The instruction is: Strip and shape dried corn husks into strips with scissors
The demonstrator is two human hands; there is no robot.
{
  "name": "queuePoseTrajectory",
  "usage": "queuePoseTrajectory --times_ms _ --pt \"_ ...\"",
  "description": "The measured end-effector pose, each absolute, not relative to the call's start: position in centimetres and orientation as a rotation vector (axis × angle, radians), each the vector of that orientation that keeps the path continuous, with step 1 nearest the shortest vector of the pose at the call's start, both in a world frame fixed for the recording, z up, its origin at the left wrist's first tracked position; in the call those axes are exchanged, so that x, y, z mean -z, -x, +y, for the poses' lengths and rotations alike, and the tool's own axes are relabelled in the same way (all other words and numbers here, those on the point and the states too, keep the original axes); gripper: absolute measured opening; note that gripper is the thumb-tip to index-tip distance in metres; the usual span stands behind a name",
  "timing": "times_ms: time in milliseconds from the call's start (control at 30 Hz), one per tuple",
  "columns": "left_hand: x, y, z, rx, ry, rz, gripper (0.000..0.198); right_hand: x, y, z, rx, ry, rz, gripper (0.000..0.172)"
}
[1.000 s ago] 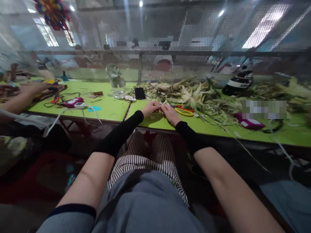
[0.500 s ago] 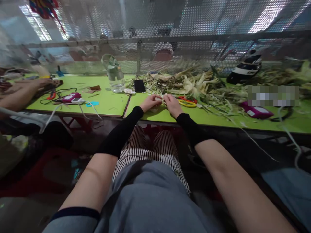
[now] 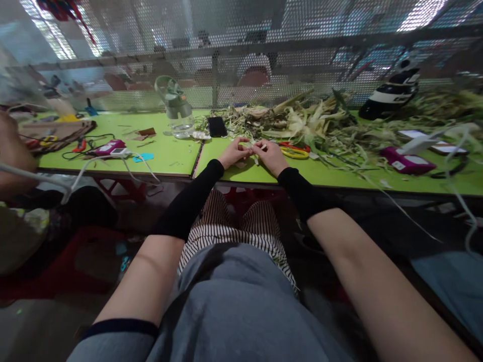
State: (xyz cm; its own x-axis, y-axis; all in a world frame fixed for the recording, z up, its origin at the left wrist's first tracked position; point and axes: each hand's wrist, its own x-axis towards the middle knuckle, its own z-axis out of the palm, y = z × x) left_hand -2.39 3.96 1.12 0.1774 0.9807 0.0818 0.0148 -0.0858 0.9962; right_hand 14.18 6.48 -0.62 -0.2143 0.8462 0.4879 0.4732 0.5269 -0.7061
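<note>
Head view: left hand [image 3: 234, 153] and right hand [image 3: 272, 158] are closely pinching pale strip [image 3: 256, 160].
Strip: seemingly being worked, next needing steadiness.

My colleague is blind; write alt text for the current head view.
A person's left hand and right hand pinch a small pale strip over a green table. Leafy scraps are heaped behind them, with a lidded bottle to the left.

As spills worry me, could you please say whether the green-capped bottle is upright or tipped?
Upright: the bottle stands with its base on the green table, its cap uppermost.
</note>
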Motion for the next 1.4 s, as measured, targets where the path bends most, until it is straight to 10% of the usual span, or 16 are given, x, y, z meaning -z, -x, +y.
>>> queuePoseTrajectory --times_ms 633,1400 --pt "0.6 2.0 6.8 -1.042 -1.411 0.985 0.012 1.6 -13.8 8.1 -0.509 1.061 -1.806 0.019" --pt "-1.5 1.8 4.2 -1.116 -1.214 1.053 0.012 1.8 -14.3 8.5 -0.580 1.142 -1.722 0.042"
